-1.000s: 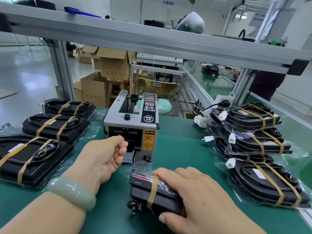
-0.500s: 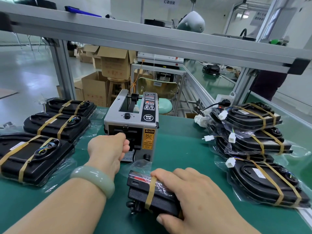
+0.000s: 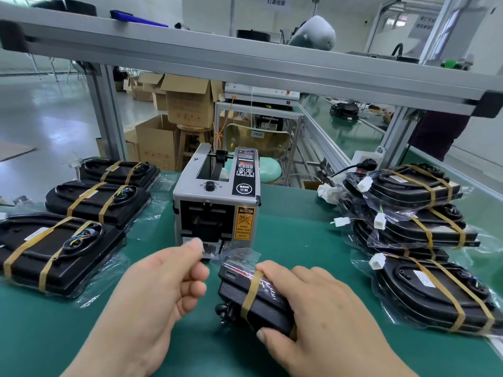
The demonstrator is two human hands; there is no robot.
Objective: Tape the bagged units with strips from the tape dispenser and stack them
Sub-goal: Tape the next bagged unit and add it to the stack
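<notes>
Right hand (image 3: 313,303) gripping small black bagged unit (image 3: 236,292), one tan band (image 3: 251,293) on; left hand (image 3: 163,289) curling near grey tape dispenser (image 3: 217,197), pinch unclear; stacking pending.

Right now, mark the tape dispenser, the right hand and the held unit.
tape dispenser (image 3: 217,196): head view, grey casing.
right hand (image 3: 326,308): head view, back of hand.
held unit (image 3: 272,312): head view, textured black side.

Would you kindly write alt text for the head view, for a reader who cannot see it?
A right hand grips a bagged unit bound by one tape strip on a green table, while the curled left hand is just before the tape dispenser. A row of taped units lies left, a stack right.
</notes>
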